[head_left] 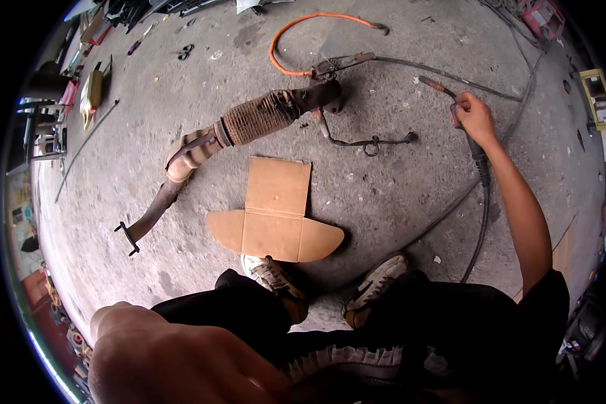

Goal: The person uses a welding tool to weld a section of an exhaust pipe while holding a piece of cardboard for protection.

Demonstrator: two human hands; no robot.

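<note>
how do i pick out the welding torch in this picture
On the grey concrete floor, find the long rusty pipe slanting left of centre. Right of its upper end, the right hand grips the welding torch, a black cable trailing below. Unlike the orange hose on the floor, it is hand-held and tipped with a coppery nozzle.

This is a workshop, apparently for vehicle repair. The bare, stained concrete floor (397,195) carries a rusty exhaust pipe (259,118); at right is a welding torch (456,118) on a black cable (486,202). Scissors (185,52) lie at far left, a gold container (91,97) beyond them leftward, and a red crate (544,19) at far right.
</note>
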